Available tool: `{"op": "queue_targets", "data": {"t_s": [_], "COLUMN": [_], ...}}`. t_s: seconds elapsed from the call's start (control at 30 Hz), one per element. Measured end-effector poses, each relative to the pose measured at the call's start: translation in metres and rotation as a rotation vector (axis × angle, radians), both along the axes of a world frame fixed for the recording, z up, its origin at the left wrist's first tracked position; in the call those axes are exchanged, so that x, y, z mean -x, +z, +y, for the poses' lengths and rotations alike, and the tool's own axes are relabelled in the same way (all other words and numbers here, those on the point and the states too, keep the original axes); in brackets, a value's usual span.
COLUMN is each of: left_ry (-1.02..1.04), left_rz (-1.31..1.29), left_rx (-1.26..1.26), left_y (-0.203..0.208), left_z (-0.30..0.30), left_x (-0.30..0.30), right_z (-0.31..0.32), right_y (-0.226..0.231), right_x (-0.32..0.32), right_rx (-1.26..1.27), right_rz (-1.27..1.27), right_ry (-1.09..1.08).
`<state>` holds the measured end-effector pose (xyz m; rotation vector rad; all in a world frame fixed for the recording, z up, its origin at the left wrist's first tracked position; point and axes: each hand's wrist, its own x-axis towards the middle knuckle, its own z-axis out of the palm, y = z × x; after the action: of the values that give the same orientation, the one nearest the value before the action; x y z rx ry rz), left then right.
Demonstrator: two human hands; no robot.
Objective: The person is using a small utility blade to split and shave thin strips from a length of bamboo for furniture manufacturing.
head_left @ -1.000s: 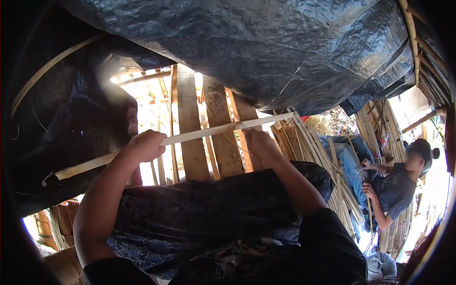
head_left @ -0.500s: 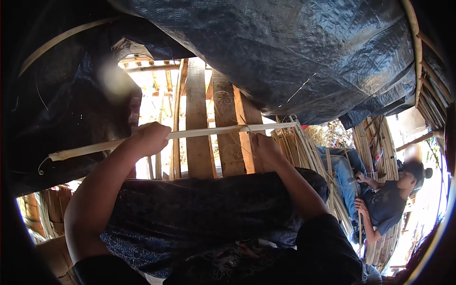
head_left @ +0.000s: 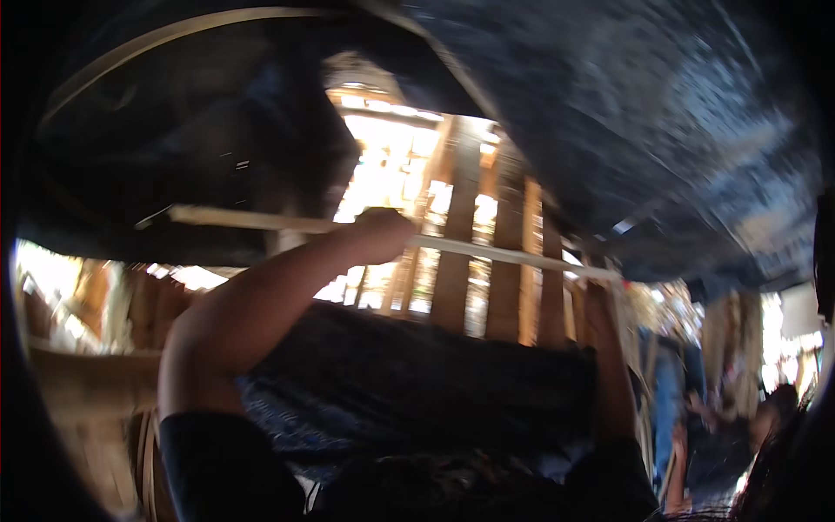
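Observation:
A long pale bamboo strip (head_left: 487, 251) runs across in front of me, its left end a little higher than its right. My left hand (head_left: 383, 235) is closed around it near the middle, with a long piece sticking out to the left. A thin curl hangs off that left end. Close to the strip's right end is my right hand (head_left: 598, 291), dark and smeared by motion. Its fingers cannot be made out, nor whether it grips the strip or something else. Dark cloth (head_left: 452, 383) covers my lap below both arms.
Upright wooden planks (head_left: 457, 287) with bright gaps stand beyond the strip. Black plastic sheeting (head_left: 626, 113) hangs above and at the left. At the lower right sits another person (head_left: 722, 452), blurred, beside upright slats. Wooden pieces (head_left: 96, 383) are at the lower left.
My view has swung, so the scene sits farther right and is blurred. My right hand has moved rightward along the bamboo strip, towards its end. My left hand still holds the strip.

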<state>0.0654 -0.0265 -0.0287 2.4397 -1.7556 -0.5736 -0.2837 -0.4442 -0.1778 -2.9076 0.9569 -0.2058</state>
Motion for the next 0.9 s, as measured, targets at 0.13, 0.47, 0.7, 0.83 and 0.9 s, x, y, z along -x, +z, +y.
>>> {"op": "queue_targets", "data": {"t_s": [0.13,0.47,0.7,0.83,0.9], "left_ry": [0.039,0.053,0.034,0.020,-0.015], "left_rz": [-0.025,-0.037,-0.090,-0.108,-0.123], "left_rx": [-0.123,-0.160,-0.167,-0.076,0.047], "left_y": [-0.007,-0.019,-0.024,-0.011,-0.001], "left_z": [0.001,-0.003,0.005,0.004,0.002], "left_x": [0.000,-0.001,-0.010,-0.006,-0.004], "right_z": [0.082,0.015,0.112,0.118,0.114], "right_y": [0.045,0.024,0.094,0.106,0.101], "right_x": [-0.028,-0.007,-0.053,-0.054,-0.050], "right_rx": [-0.300,-0.111,-0.298,-0.249,-0.143], "right_rz": [-0.002,-0.004,-0.072,-0.076,-0.144], "right_ry": [-0.004,-0.004,0.016,-0.001,0.093]}}
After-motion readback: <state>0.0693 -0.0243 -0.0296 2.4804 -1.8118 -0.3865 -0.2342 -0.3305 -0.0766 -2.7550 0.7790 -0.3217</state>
